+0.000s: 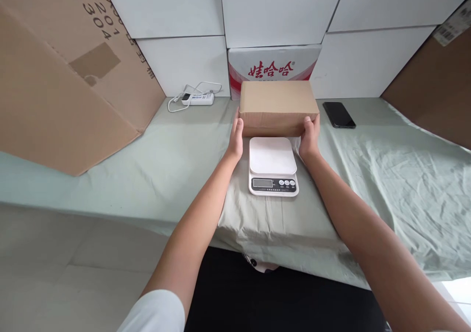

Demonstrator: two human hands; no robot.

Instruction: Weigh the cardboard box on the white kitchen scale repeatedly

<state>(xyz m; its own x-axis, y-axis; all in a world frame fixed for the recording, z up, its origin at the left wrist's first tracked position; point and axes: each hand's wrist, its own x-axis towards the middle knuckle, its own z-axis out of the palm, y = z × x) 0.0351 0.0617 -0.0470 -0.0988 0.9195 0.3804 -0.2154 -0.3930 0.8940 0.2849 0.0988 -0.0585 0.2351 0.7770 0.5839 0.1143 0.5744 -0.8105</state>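
A pale green cloth [184, 160] spreads under and around the grip, wrinkled to its right. Beyond the grip rises a wall of white boxes [180, 8]. A large printed carton [61, 87] leans in at the far left of the grip, and another brown carton [434, 89] stands well off to its right. Directly behind the grip is a white-and-red box [272, 60] with red lettering. Between the two palms sits a closed cardboard box [277, 99]: the left hand [236, 137] presses its left end and the right hand [310, 135] its right end, both thumbs up, spread as wide as the box. Whether it touches the cloth, I cannot tell. Just nearer than the grip lies a white digital scale [273, 163], its platform bare. Right of the grip is a black phone [338, 114]; left and beyond, a small white device [197, 98] with a looped white cable [175, 107].
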